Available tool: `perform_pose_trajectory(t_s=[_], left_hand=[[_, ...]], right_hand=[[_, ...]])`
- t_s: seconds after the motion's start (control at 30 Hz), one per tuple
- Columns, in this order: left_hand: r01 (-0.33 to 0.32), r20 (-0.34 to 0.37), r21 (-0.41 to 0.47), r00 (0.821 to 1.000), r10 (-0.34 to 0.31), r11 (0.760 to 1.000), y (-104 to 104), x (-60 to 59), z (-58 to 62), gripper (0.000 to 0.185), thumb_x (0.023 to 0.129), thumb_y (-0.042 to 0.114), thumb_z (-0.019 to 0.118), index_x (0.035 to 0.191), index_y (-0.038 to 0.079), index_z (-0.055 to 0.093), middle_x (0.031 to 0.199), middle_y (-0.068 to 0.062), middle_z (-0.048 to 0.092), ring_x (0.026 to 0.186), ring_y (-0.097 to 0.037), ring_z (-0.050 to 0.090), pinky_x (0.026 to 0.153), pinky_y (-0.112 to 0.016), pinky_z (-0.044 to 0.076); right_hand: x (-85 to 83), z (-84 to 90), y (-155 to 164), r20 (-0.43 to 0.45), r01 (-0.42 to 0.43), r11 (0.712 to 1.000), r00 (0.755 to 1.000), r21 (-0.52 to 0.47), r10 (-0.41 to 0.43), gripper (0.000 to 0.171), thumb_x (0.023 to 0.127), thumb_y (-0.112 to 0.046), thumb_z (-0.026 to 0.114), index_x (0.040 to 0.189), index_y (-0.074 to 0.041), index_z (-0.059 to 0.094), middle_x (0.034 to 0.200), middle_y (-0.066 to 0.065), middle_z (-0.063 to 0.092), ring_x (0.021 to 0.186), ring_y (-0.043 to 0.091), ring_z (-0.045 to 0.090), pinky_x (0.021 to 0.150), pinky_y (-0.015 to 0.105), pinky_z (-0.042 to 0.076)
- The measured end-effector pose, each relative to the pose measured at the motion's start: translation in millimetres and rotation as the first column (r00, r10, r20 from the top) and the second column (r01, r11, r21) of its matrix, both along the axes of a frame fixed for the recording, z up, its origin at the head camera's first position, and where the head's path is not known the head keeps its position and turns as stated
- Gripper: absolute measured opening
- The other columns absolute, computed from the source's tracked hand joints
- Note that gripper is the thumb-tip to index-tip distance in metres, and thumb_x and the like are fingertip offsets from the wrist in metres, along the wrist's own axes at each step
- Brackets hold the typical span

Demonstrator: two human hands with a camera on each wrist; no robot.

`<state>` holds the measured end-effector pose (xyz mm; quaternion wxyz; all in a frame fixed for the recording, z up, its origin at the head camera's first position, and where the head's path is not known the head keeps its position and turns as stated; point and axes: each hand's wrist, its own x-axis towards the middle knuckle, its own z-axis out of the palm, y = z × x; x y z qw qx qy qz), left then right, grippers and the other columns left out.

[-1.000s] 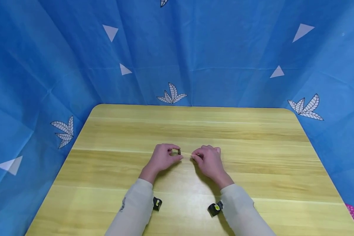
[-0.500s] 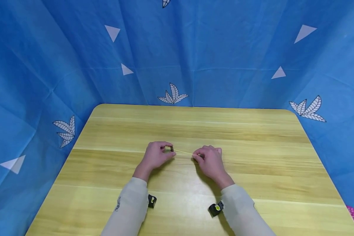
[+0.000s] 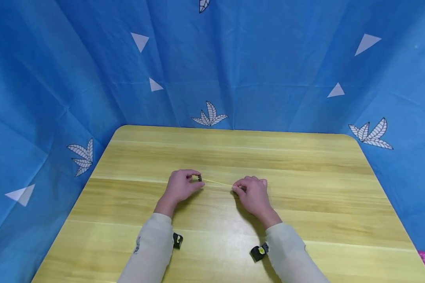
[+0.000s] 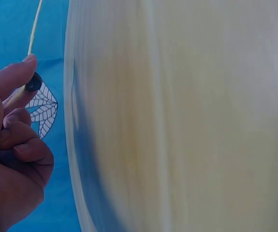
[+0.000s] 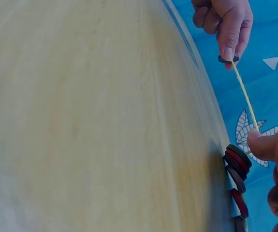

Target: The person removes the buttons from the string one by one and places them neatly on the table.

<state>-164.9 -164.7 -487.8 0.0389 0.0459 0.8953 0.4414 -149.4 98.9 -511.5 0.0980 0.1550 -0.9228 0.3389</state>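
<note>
A yellow string (image 3: 217, 182) runs taut between the two hands above the table. My left hand (image 3: 180, 187) pinches a small dark disc bead (image 4: 33, 82) between thumb and forefinger, and the string passes through the bead. In the right wrist view, this bead lies flat across the left fingertips, under the thumb. My right hand (image 3: 254, 195) pinches the string between thumb and forefinger. Below that pinch, several black and dark red disc beads (image 5: 238, 160) hang in a row on the string, the upper ones stacked face to face.
A light wooden table (image 3: 287, 153) with rounded far corners lies under both hands. Behind it and along its sides hangs a blue patterned curtain (image 3: 269, 59). Black camera mounts (image 3: 257, 252) stick out from the inner side of both sleeves.
My left hand has moved left with the dark bead, away from the right hand, so a longer stretch of string shows between them. The right hand has stayed nearly still.
</note>
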Motion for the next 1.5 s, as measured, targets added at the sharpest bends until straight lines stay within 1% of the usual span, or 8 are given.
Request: perform_pose_trajectory(t_s=[0.5, 0.77, 0.83, 0.9, 0.97, 1.03, 1.27, 1.5], left_hand=[[-0.035, -0.028, -0.051, 0.999, 0.034, 0.998, -23, 1.1, 1.5, 0.032, 0.083, 0.022, 0.084, 0.111, 0.010, 0.076, 0.053, 0.004, 0.030, 0.048, -0.012, 0.026, 0.051, -0.027, 0.030], [-0.062, -0.023, -0.134, 0.998, 0.060, 0.989, -43, 2.7, 1.3, 0.032, 0.084, 0.024, 0.083, 0.112, 0.010, 0.076, 0.057, 0.001, 0.035, 0.053, -0.014, 0.031, 0.053, -0.031, 0.030], [-0.070, -0.036, -0.163, 0.997, 0.065, 0.984, -48, 3.4, 1.0, 0.032, 0.083, 0.025, 0.084, 0.111, 0.011, 0.076, 0.064, 0.001, 0.049, 0.059, -0.014, 0.043, 0.058, -0.031, 0.038], [-0.080, -0.045, -0.183, 0.996, 0.073, 0.980, -53, 4.0, 0.8, 0.031, 0.083, 0.025, 0.084, 0.109, 0.012, 0.077, 0.079, -0.002, 0.063, 0.071, -0.016, 0.055, 0.066, -0.033, 0.046], [-0.084, -0.055, -0.205, 0.996, 0.074, 0.975, -57, 4.3, 0.8, 0.030, 0.082, 0.025, 0.084, 0.108, 0.011, 0.077, 0.097, -0.006, 0.070, 0.085, -0.020, 0.062, 0.076, -0.038, 0.050], [-0.087, -0.055, -0.227, 0.996, 0.077, 0.970, -60, 4.4, 0.7, 0.029, 0.083, 0.025, 0.084, 0.108, 0.011, 0.078, 0.105, -0.009, 0.071, 0.091, -0.022, 0.064, 0.080, -0.041, 0.051], [-0.082, -0.049, -0.325, 0.996, 0.069, 0.942, -70, 2.4, -1.1, 0.034, 0.083, 0.028, 0.083, 0.110, 0.009, 0.077, 0.095, -0.005, 0.070, 0.082, -0.019, 0.059, 0.073, -0.039, 0.049], [-0.083, -0.011, -0.366, 0.996, 0.085, 0.927, -75, 3.9, -0.5, 0.033, 0.082, 0.030, 0.084, 0.108, 0.011, 0.078, 0.096, -0.004, 0.069, 0.086, -0.021, 0.059, 0.077, -0.042, 0.049]], right_hand=[[2.6, -1.2, 1, 0.006, 0.015, 1.000, 1.000, -0.002, -0.015, 0.008, 0.088, -0.018, 0.079, 0.081, -0.021, 0.076, 0.075, -0.013, 0.061, 0.073, 0.014, 0.055, 0.077, 0.042, 0.026], [1.4, -0.5, 0, 0.017, 0.012, 1.000, 1.000, 0.005, -0.013, 0.007, 0.088, -0.018, 0.079, 0.082, -0.020, 0.077, 0.076, -0.012, 0.063, 0.074, 0.016, 0.057, 0.077, 0.043, 0.026], [1.0, -0.5, 0, 0.025, 0.013, 1.000, 1.000, 0.010, -0.014, 0.007, 0.088, -0.019, 0.079, 0.082, -0.020, 0.077, 0.076, -0.012, 0.063, 0.075, 0.016, 0.057, 0.078, 0.043, 0.027], [0.8, -0.7, 0, 0.034, 0.015, 1.000, 0.999, 0.013, -0.015, 0.007, 0.088, -0.019, 0.079, 0.082, -0.021, 0.077, 0.076, -0.012, 0.062, 0.075, 0.016, 0.057, 0.079, 0.044, 0.027], [0.7, -1.2, 0, 0.041, 0.017, 1.000, 0.999, 0.018, -0.018, 0.007, 0.088, -0.019, 0.079, 0.082, -0.021, 0.076, 0.075, -0.012, 0.061, 0.075, 0.016, 0.057, 0.080, 0.044, 0.027], [0.7, -1.6, 0, 0.042, 0.020, 1.000, 0.999, 0.016, -0.020, 0.007, 0.088, -0.019, 0.079, 0.082, -0.021, 0.076, 0.075, -0.012, 0.060, 0.074, 0.016, 0.056, 0.081, 0.045, 0.027], [1.1, -0.8, 0, 0.036, 0.028, 1.000, 0.999, 0.003, -0.028, 0.008, 0.088, -0.019, 0.079, 0.080, -0.020, 0.076, 0.074, -0.012, 0.061, 0.073, 0.016, 0.057, 0.080, 0.045, 0.027], [1.0, -0.9, -1, 0.042, 0.028, 1.000, 0.999, -0.003, -0.028, 0.008, 0.088, -0.019, 0.079, 0.080, -0.020, 0.076, 0.073, -0.012, 0.059, 0.070, 0.015, 0.055, 0.080, 0.045, 0.027]])
